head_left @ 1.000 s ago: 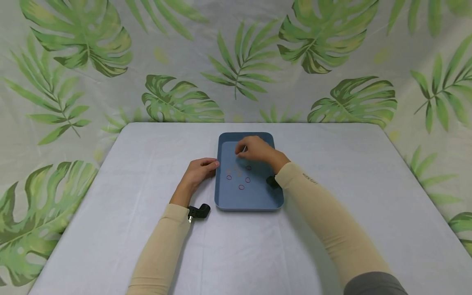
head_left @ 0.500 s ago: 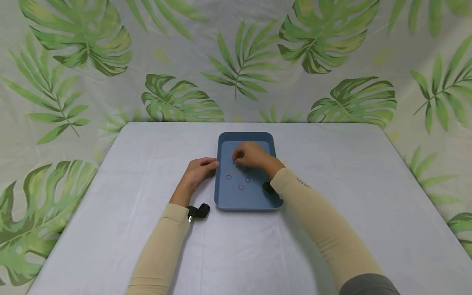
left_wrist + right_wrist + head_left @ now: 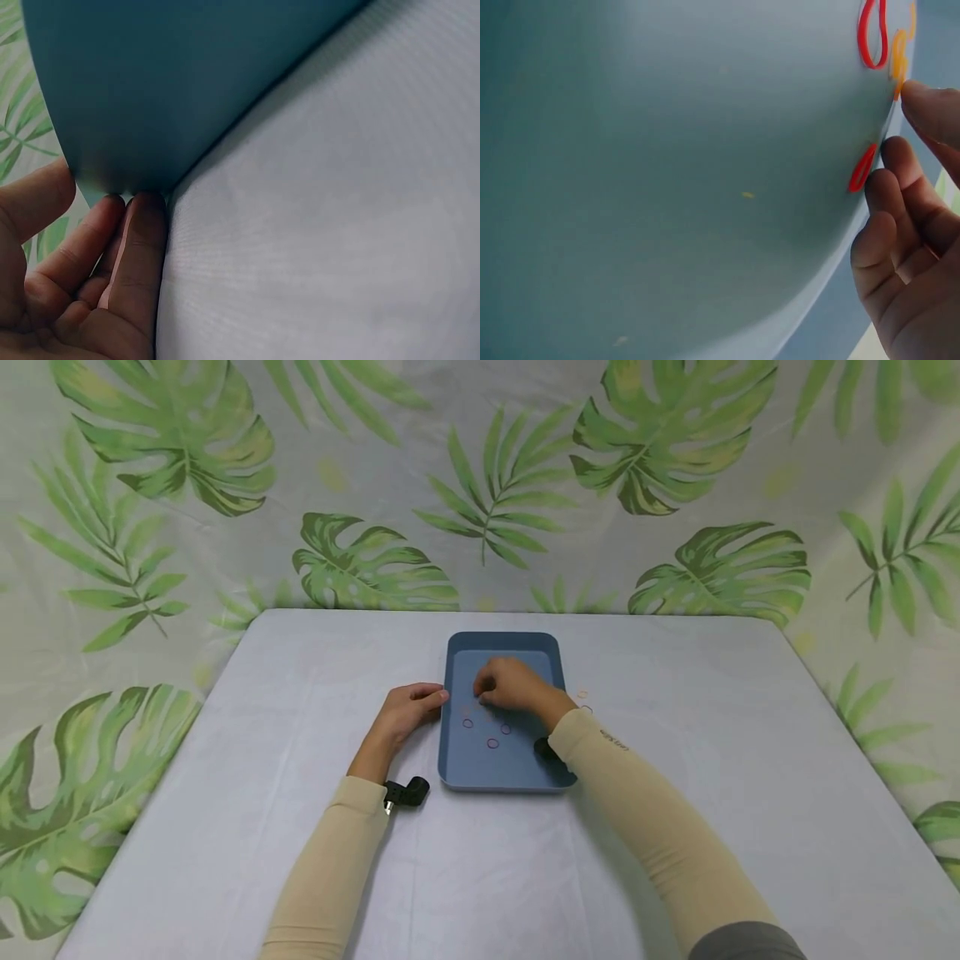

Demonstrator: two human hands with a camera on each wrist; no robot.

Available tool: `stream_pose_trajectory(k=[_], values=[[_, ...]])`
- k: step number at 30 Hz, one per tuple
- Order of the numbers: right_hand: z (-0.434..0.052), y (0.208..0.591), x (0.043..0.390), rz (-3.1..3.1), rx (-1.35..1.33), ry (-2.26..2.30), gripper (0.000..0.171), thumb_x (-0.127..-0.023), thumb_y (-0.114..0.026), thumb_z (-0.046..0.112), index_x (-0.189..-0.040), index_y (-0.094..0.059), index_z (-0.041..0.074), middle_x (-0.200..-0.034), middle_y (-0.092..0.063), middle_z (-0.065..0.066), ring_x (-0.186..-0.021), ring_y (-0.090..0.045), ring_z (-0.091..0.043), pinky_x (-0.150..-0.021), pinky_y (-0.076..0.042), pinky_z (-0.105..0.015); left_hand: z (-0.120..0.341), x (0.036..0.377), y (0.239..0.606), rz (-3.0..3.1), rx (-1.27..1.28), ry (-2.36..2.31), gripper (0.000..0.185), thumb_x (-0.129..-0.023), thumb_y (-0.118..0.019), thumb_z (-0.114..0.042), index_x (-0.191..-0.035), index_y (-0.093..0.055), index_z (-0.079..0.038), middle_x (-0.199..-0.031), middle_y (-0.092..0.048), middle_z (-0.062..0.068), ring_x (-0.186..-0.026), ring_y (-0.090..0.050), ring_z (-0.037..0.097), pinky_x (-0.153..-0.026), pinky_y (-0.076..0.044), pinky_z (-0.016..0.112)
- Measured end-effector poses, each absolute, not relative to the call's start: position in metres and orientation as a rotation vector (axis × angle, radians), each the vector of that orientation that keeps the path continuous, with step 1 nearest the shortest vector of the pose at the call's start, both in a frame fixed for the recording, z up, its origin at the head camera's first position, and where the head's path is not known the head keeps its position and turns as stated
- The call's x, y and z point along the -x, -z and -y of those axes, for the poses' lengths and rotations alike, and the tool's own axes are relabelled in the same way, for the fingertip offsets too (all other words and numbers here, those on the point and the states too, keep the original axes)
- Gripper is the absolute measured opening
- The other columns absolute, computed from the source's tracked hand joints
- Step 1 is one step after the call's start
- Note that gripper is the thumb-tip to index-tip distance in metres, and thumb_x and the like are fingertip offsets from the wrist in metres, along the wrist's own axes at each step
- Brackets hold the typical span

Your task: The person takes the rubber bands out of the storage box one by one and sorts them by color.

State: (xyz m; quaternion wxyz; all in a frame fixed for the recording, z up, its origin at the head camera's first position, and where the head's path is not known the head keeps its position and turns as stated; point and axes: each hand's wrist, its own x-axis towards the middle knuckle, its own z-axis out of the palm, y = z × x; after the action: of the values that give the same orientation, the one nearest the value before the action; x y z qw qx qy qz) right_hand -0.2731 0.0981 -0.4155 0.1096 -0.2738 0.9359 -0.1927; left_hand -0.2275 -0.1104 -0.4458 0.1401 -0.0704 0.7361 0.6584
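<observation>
Right wrist view: fingertips (image 3: 889, 150) of right hand (image 3: 513, 685) curled down onto floor of blue tray (image 3: 457, 768), touching red rubber band (image 3: 862, 168); an orange band (image 3: 897, 56) and another red one just beyond; cannot tell if anything pinched. Left hand (image 3: 408, 706) relaxed, straight fingers (image 3: 139, 225) pressed against tray's left wall, holding nothing. Tray near middle of white table (image 3: 225, 827), closer to far edge. More bands (image 3: 584, 700) on table, just beside tray's right rim.

Head view looks forward and down across the flat blue plastic tray (image 3: 502, 760); both wrist views sit close against that same tray (image 3: 187, 82) (image 3: 667, 172).
</observation>
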Motion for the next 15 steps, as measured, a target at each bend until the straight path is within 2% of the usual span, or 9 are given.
stream_pose_trajectory(k=[8, 15], values=[[-0.0986, 0.4146, 0.2713, -2.756, 0.819, 0.554, 0.015, -0.091, -0.07, 0.014, -0.103, -0.077, 0.009, -0.106, -0.067, -0.01, -0.099, -0.064, -0.025, -0.093, -0.054, -0.04, 0.1092, 0.2263, 0.4441, -2.144, 0.202, -1.898, 0.039, -0.095, -0.067, -0.018, -0.129, -0.063, 0.001, -0.134, -0.063, 0.019, -0.112, -0.065, 0.02, -0.102, -0.053, 0.035], [-0.1002, 0.4164, 0.2701, -2.767, 0.838, 0.551, 0.01, -0.089, -0.072, 0.014, -0.095, -0.078, 0.009, -0.102, -0.067, -0.01, -0.094, -0.062, -0.024, -0.089, -0.053, -0.039, 0.1084, 0.2264, 0.4444, -2.147, 0.212, -1.887, 0.039, -0.095, -0.067, -0.018, -0.129, -0.064, 0.001, -0.134, -0.063, 0.019, -0.115, -0.064, 0.022, -0.103, -0.053, 0.036]])
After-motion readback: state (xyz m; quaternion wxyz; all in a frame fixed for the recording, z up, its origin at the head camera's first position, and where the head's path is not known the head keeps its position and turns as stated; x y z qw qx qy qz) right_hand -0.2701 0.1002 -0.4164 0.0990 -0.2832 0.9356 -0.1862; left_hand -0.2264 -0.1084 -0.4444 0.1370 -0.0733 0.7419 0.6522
